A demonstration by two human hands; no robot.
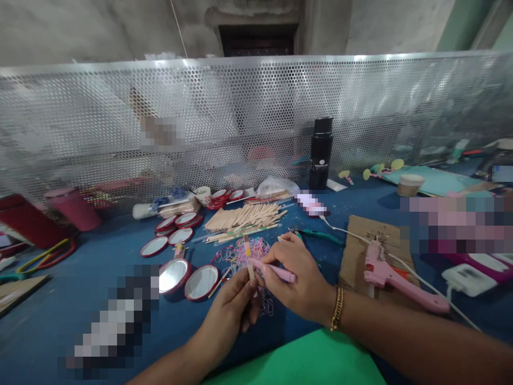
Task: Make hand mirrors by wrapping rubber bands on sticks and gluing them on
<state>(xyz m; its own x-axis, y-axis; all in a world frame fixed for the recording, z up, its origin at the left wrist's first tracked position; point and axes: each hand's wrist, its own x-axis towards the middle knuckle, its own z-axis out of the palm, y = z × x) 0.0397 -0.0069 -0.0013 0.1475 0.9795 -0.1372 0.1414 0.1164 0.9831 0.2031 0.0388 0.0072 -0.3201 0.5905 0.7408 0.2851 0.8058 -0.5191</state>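
My left hand (233, 299) pinches the lower end of a wooden craft stick (247, 250), which stands nearly upright. Brown and yellow bands colour its upper part. In my right hand (300, 270) is a pale purple marker (282, 272), gripped like a pen. Its tip points at the middle of the stick and appears to touch it; my fingers partly cover that spot. Beneath and behind both hands lies a tangle of thin pink and purple loops (236, 256). A fan of plain craft sticks (244, 218) is spread just beyond.
Round red-rimmed lids (201, 282) lie left of my hands. At right, a pink glue gun (385, 270) rests on cardboard (355, 251), with a white cable nearby. Teal-handled pliers (320, 236) lie behind my right hand. A black bottle (321, 155) stands before the perforated metal screen (248, 107).
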